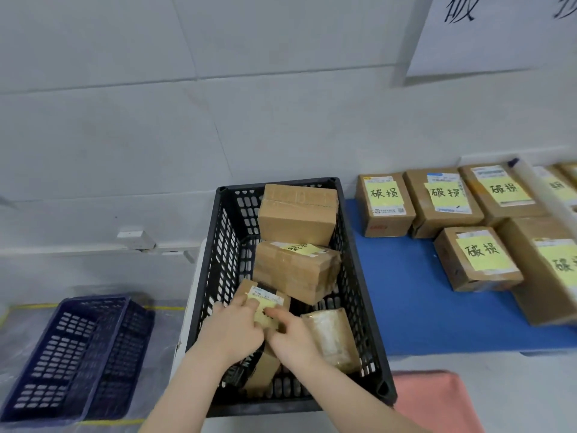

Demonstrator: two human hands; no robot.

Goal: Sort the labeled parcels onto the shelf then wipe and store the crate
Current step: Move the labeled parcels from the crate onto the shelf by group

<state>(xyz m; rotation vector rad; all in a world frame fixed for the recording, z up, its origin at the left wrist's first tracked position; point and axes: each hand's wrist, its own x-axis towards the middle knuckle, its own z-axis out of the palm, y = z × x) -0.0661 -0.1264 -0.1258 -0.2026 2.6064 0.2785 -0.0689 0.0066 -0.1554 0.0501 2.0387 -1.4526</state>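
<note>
Both my hands are down in the black crate (359, 307), at its near left. My left hand (232, 331) grips the small parcel (265, 300) by its left edge, and my right hand (293, 337) has its fingers curled onto the yellow note on top. Further in lie two more cardboard boxes (296, 270), one behind the other, and a plastic-wrapped packet (335, 335) sits just right of my right hand. To the right, on the blue desk (406, 307), sorted parcels (385, 204) with yellow notes stand in rows. A pink cloth (437, 401) lies near right, and a blue crate (71, 354) stands on the floor at left.
</note>
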